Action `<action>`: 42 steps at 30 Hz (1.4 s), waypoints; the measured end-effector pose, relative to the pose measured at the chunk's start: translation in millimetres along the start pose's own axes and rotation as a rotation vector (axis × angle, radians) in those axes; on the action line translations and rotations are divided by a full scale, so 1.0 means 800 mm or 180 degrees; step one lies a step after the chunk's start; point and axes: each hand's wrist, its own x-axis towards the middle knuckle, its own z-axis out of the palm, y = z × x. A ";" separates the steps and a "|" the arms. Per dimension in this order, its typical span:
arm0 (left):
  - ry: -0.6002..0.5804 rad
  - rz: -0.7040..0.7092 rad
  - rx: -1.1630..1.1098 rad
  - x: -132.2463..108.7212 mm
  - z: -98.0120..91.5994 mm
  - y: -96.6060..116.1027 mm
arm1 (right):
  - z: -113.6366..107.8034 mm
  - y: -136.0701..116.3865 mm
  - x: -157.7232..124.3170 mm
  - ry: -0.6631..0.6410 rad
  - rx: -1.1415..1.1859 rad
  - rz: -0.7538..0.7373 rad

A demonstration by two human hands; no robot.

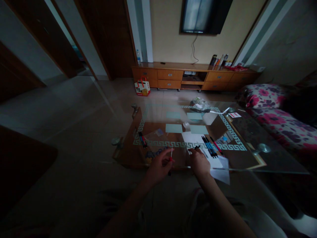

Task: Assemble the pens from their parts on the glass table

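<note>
Over the near edge of the glass table (pixel 153 135), my left hand (pixel 158 168) is closed around an opened pen (pixel 170 159). A thin pale rod, like a refill, points up from its red part, and its dark end hangs below my fingers. To the right, my right hand (pixel 200 162) is closed on a small black pen part (pixel 197 147), mostly covered by the fingers. Just beyond that hand, several blue and black pens (pixel 209 146) lie side by side on white paper (pixel 216 162), with a red pen (pixel 216 145) alongside. More pens (pixel 142 139) lie at the left.
A crumpled plastic bag (pixel 200 105) and a red-and-white card (pixel 234 115) sit on the table's far side. Beyond stands a wooden TV cabinet (pixel 170 75), with a paper gift bag (pixel 142 88) on the floor before it. A floral sofa (pixel 274 120) flanks the right.
</note>
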 end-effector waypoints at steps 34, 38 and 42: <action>-0.0135 0.0028 0.0090 0.002 0.000 -0.002 | 0.014 -0.002 0.009 0.0521 0.2177 -0.0662; -0.0301 0.0030 0.0277 0.000 0.001 -0.005 | 0.009 -0.013 0.007 0.0316 0.3191 -0.0814; -0.0363 0.0052 0.0401 -0.002 0.002 -0.009 | 0.009 -0.022 0.004 0.0221 0.3829 -0.0808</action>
